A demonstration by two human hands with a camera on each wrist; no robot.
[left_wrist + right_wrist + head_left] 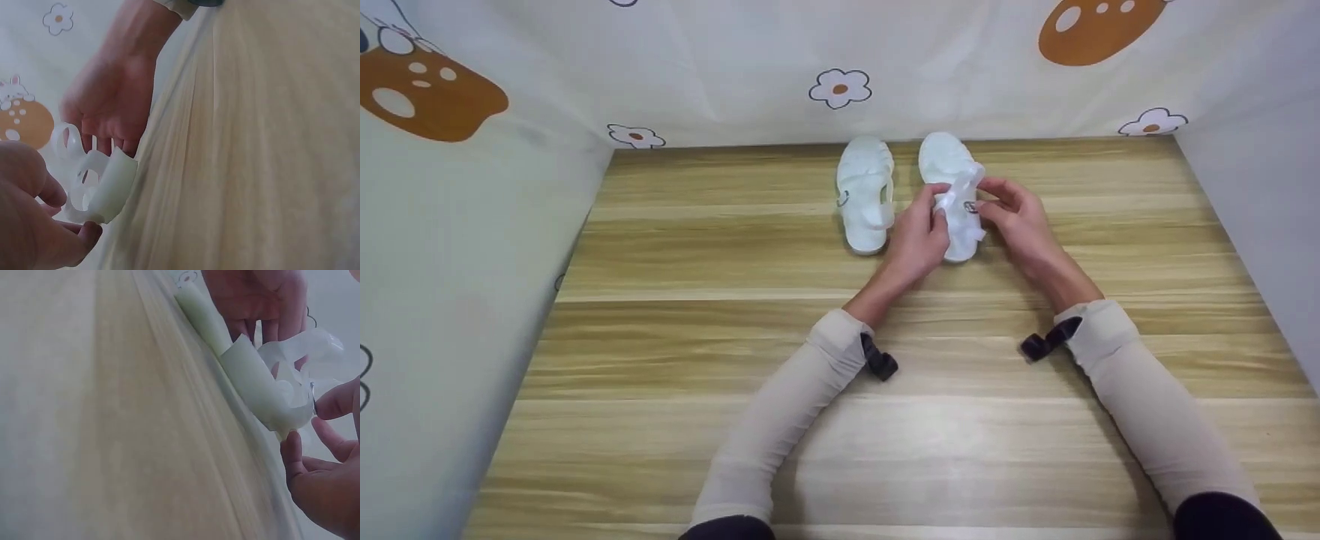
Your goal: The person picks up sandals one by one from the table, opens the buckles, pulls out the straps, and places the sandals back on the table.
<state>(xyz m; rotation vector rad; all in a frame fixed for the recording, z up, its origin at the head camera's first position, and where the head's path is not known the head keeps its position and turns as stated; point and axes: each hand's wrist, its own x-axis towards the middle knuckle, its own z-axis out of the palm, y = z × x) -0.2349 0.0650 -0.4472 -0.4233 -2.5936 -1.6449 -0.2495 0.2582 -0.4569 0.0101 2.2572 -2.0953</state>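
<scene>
Two white strappy sandals stand side by side on the wood-grain surface, toes toward the back. My left hand [919, 236] holds the right sandal [941, 156] along its left side, thumb by the straps and fingers against the sole [117, 188]. From the other side, my right hand [1026, 229] pinches the sandal's loose strap area by a small metal buckle [970, 206]. The right wrist view shows the sandal's heel [253, 379] between both hands, its translucent strap [315, 346] sticking out loosely. Beside my left hand lies the left sandal [864, 169], touched by neither hand.
A pale cloth wall [750, 67] printed with flowers rises right behind the toes. Similar pale walls bound the wood-grain surface [697, 262] at left and right. Dark straps [877, 358] sit on both cuffs.
</scene>
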